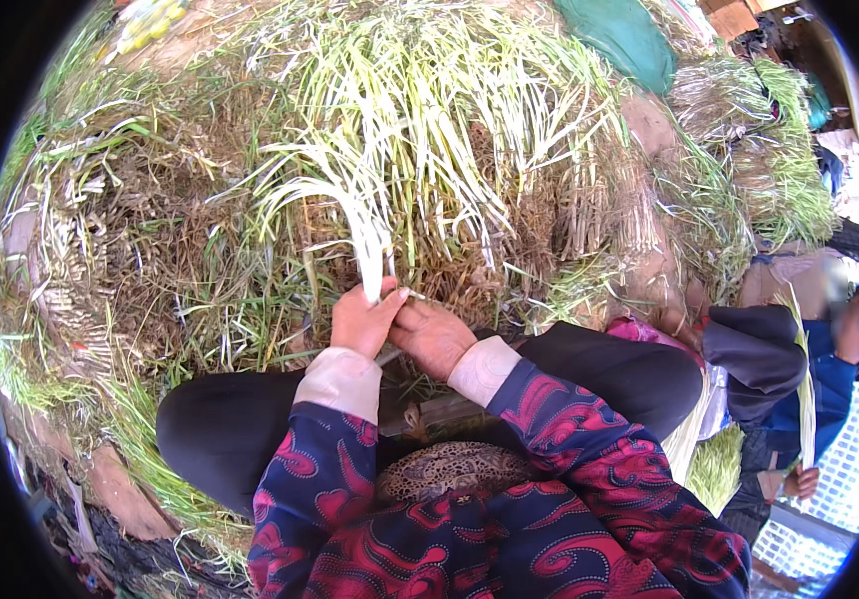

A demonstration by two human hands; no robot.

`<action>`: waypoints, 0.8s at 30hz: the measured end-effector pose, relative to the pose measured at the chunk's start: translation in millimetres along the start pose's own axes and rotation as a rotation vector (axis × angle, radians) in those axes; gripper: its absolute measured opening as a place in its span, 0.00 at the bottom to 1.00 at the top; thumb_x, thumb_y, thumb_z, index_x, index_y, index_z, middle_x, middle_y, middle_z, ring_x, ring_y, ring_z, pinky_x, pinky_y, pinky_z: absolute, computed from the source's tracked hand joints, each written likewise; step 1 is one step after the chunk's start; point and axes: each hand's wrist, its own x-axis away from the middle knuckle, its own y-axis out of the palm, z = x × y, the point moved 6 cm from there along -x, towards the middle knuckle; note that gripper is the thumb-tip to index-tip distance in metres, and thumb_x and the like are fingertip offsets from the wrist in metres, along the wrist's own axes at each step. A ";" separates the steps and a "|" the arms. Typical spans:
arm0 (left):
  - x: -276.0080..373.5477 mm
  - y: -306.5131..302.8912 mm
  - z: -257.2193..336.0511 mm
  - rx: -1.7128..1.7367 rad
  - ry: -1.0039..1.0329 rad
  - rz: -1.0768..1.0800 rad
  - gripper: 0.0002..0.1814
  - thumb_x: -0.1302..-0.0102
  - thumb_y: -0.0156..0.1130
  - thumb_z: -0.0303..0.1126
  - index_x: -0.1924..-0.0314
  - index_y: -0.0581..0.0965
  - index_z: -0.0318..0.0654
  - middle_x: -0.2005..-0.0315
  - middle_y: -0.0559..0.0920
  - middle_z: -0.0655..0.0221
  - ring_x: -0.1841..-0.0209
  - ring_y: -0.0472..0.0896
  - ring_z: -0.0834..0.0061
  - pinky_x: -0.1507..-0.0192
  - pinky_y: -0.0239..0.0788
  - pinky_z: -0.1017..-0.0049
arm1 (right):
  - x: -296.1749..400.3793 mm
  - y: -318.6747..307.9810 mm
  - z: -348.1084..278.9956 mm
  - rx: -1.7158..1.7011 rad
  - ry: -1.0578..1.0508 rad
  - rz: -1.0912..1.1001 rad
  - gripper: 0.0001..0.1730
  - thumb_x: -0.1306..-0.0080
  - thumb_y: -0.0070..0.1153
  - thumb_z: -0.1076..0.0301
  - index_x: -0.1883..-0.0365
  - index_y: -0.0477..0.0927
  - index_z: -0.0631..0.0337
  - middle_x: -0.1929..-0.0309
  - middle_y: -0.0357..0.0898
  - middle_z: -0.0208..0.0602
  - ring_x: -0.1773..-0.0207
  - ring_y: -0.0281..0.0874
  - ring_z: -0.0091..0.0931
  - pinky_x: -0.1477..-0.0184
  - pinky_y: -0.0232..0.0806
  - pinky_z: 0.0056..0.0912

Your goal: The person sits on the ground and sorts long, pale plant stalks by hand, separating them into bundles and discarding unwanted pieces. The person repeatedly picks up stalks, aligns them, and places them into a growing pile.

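My left hand (363,318) is closed around the lower ends of a small bunch of pale shoots (368,239). Their white stems rise from the fist, and the yellow-green leaves droop over to the left. My right hand (433,337) meets it at the fingertips, near the bottom of the bunch. A thin whitish piece (423,298) shows by its fingers, but I cannot tell whether they grip it. In front of both hands lies a broad heap of similar pale-green shoots (429,127), with brown, dry, root-like matter along its near side.
Dry brown stalks (145,195) are piled at the left. A green cloth or sack (624,41) lies at the far right, near more bundled greens (781,165). At the right sits another person (803,397), holding long pale shoots (805,374) in one hand. My bent knees flank my hands.
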 end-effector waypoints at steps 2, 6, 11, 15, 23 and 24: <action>-0.4 -1.4 3.4 -0.146 0.046 0.014 0.13 0.49 0.59 0.34 0.68 0.74 0.30 0.75 0.78 0.63 0.72 0.75 0.76 0.68 0.66 0.78 | 4.0 -8.8 -13.1 -0.037 -0.115 0.025 0.11 0.54 0.47 0.70 0.69 0.73 0.54 0.68 0.67 0.30 0.61 0.66 0.28 0.63 0.64 0.28; 6.1 -16.8 6.7 0.540 0.003 0.276 0.05 0.49 0.60 0.25 0.74 0.72 0.35 0.83 0.73 0.74 0.81 0.67 0.86 0.80 0.59 0.86 | 8.5 -27.6 -3.8 0.039 -0.097 0.080 0.08 0.54 0.46 0.70 0.72 0.72 0.55 0.68 0.67 0.28 0.63 0.66 0.26 0.64 0.64 0.26; 11.6 -7.4 -14.6 0.414 -0.174 0.096 0.07 0.47 0.59 0.29 0.69 0.74 0.34 0.80 0.75 0.72 0.84 0.65 0.88 0.84 0.55 0.86 | 7.3 -32.5 -17.3 0.066 -0.281 0.064 0.08 0.56 0.46 0.70 0.74 0.71 0.55 0.68 0.66 0.28 0.62 0.65 0.25 0.64 0.63 0.26; 12.4 -6.9 0.6 0.580 -0.174 0.091 0.03 0.45 0.56 0.28 0.71 0.72 0.37 0.78 0.76 0.73 0.84 0.65 0.88 0.84 0.55 0.87 | 15.5 -23.4 -20.6 0.058 -0.372 -0.006 0.08 0.56 0.46 0.70 0.74 0.71 0.56 0.68 0.66 0.28 0.62 0.65 0.25 0.63 0.63 0.26; 24.6 -86.2 48.0 0.813 0.107 0.530 0.08 0.42 0.53 0.38 0.66 0.71 0.45 0.71 0.76 0.75 0.70 0.72 0.84 0.79 0.53 0.87 | 119.2 56.4 147.4 0.182 0.570 -1.110 0.14 0.47 0.45 0.71 0.61 0.71 0.58 0.59 0.69 0.41 0.55 0.67 0.37 0.52 0.61 0.34; 25.7 -91.9 50.0 0.835 0.129 0.525 0.08 0.42 0.53 0.38 0.65 0.71 0.45 0.71 0.76 0.74 0.70 0.73 0.84 0.79 0.54 0.87 | 122.6 55.5 152.6 0.191 0.643 -1.117 0.14 0.47 0.45 0.70 0.60 0.71 0.58 0.58 0.69 0.41 0.55 0.67 0.37 0.52 0.61 0.34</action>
